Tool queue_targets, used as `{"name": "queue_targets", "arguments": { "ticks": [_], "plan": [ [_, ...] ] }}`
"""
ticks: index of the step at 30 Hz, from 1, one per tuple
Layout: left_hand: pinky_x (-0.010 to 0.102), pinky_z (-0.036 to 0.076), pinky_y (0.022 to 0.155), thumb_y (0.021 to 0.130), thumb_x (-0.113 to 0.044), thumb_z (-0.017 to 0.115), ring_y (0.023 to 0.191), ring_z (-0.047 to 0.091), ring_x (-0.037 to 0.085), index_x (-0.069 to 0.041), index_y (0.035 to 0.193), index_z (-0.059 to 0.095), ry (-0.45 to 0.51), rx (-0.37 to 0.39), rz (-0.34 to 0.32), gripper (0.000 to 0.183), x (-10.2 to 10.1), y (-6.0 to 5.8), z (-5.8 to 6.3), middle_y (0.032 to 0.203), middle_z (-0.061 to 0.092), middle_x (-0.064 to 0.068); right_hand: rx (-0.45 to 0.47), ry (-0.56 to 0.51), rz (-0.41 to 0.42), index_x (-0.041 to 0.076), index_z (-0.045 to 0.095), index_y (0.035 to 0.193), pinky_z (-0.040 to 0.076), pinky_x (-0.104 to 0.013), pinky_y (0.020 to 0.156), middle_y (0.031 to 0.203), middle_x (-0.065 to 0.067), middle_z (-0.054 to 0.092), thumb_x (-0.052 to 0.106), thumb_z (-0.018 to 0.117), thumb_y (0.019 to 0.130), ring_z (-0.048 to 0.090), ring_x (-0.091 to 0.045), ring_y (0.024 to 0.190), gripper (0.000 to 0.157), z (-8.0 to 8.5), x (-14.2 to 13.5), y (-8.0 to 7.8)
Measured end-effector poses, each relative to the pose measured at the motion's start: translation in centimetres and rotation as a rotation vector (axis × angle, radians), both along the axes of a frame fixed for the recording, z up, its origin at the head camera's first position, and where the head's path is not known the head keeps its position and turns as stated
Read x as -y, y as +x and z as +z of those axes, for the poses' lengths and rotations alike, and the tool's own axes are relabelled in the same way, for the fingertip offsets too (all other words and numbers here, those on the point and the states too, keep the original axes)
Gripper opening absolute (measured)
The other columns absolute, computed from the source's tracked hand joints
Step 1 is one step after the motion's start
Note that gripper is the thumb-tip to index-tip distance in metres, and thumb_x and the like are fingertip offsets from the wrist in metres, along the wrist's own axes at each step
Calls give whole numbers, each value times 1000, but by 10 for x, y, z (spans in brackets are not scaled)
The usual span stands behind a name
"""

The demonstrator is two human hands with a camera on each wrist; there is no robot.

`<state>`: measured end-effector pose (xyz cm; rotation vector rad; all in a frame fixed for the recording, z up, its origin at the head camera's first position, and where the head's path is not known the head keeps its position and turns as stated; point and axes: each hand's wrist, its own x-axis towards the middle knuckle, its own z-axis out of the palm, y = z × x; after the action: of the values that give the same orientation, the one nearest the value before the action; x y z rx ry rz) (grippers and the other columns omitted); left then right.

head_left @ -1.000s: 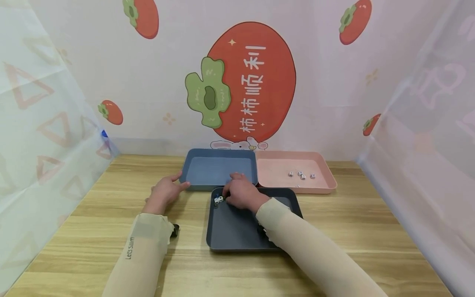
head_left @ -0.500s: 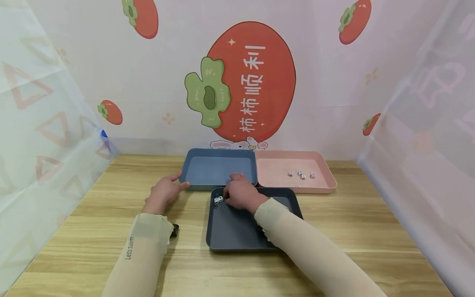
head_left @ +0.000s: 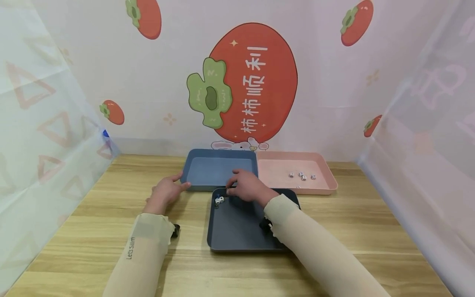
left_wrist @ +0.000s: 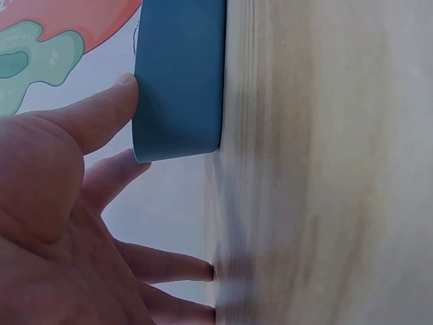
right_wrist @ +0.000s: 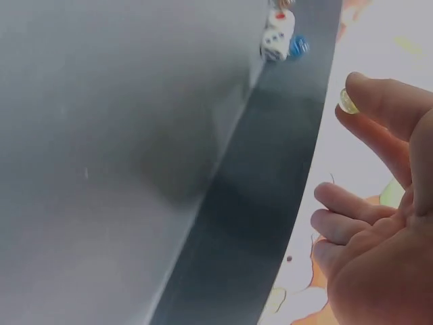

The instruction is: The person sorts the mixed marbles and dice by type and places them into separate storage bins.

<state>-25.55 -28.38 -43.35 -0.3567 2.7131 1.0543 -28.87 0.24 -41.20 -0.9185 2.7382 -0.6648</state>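
My right hand (head_left: 246, 186) is raised over the far edge of the dark grey tray (head_left: 237, 231). Between thumb and forefinger it pinches a small clear, yellowish bead (right_wrist: 348, 102); the other fingers are folded in. Two white dice (right_wrist: 276, 37) and a ribbed blue bead (right_wrist: 298, 46) lie in the dark tray's far left corner. At the near left corner of the blue tray (head_left: 208, 171), my left hand (head_left: 166, 192) touches the outside with thumb (left_wrist: 108, 112) and forefinger, while its other fingers spread down to the tabletop.
A pink tray (head_left: 274, 165) with several white dice (head_left: 304, 177) stands against the blue tray's right side. The dark tray sits in front of both. Behind them rises a printed cloth backdrop (head_left: 315, 82); wood-grain tabletop (head_left: 356, 231) surrounds the trays.
The right hand has lifted from inside the dark tray's far left corner up towards the blue tray, with the bead in its pinch. The left hand has held its place.
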Motion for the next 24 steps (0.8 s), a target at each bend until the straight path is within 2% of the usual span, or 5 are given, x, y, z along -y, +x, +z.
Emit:
{"name": "queue_targets", "arguments": {
  "ticks": [4,11,14,17,24],
  "plan": [
    [87,-6,90,96,-57,57,135,-6,67,-31,159,27,-5,0,-3,75,-1,-1,0,160,23,22,9,-43,-79,15,77,109,41,-46,107,153,-16,41,22,70,96,38,-32,139,17,5,-9,-6],
    [87,-6,90,96,-58,57,135,-6,68,-30,159,27,-3,-3,-4,75,0,-1,0,160,24,21,-113,-70,-252,10,74,114,39,-44,109,148,-15,47,20,69,96,39,-30,138,21,4,-21,-23],
    [87,-6,90,96,-57,57,135,-6,68,-30,159,27,-2,-1,-1,75,0,-1,-1,160,24,21,-118,-91,-309,9,73,115,40,-43,108,146,-15,48,19,68,97,38,-30,138,21,4,-26,-28],
    [87,-6,90,96,-57,57,135,-7,68,-30,159,27,0,-4,-2,75,0,-1,-1,160,25,21,-107,-100,-333,8,73,115,41,-43,107,145,-15,48,18,68,97,39,-29,137,21,3,-31,-32],
    [87,-7,90,96,-57,58,134,-8,68,-30,159,27,5,-8,-7,75,-1,-1,-1,160,25,21,-114,-62,-350,7,72,114,47,-42,101,133,-13,54,17,67,97,48,-28,122,20,0,-38,-36]
  ]
}}
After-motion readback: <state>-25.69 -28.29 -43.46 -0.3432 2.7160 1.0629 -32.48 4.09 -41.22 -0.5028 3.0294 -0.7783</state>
